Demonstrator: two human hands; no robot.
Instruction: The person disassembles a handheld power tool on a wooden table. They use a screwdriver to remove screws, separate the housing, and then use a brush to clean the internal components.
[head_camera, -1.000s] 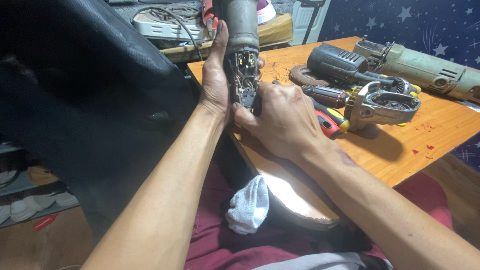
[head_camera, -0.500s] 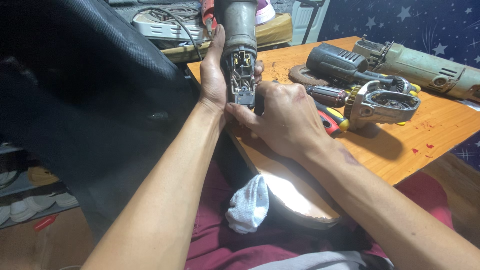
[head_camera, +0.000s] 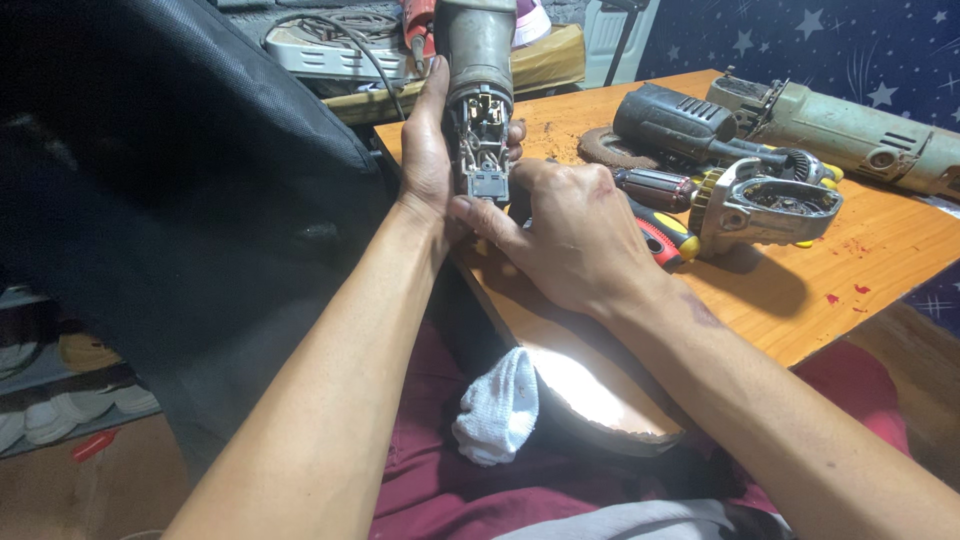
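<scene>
While left hand (head_camera: 425, 150) grips grinder body (head_camera: 478, 60), right hand (head_camera: 570, 235) seemingly fingers its base.

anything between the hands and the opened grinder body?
Nothing visible. The left hand wraps the grinder body from the side, and the right hand has fingertips at the grey switch block on its open end. The other parts lie apart on the table.

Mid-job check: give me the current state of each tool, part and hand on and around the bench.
Left hand: gripping the opened grinder body.
Opened grinder body: held upright, rear end open, wiring exposed.
Right hand: fingers at the body's open end.
Gear head: detached, lying on the table.
Second grinder: assembled, lying flat.
White cloth: crumpled on the lap.
</scene>
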